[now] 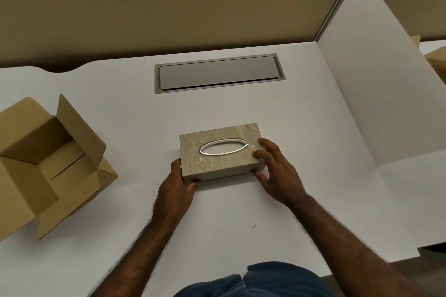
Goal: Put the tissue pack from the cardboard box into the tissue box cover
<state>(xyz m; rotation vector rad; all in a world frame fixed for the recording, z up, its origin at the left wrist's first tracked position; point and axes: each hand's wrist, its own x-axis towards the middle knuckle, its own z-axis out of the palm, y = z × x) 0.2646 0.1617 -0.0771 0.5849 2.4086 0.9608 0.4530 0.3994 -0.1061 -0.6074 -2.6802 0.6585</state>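
Note:
A beige floral tissue box cover with a silver oval opening on top sits on the white desk in the middle. My left hand grips its near left corner. My right hand holds its right end, fingers over the top edge. An open cardboard box stands at the left, flaps up; its visible inside shows only bare cardboard. No tissue pack is visible, and I cannot tell what is inside the cover.
A grey cable hatch is set flush into the desk behind the cover. A white divider panel stands upright on the right. A tan partition wall runs along the back edge.

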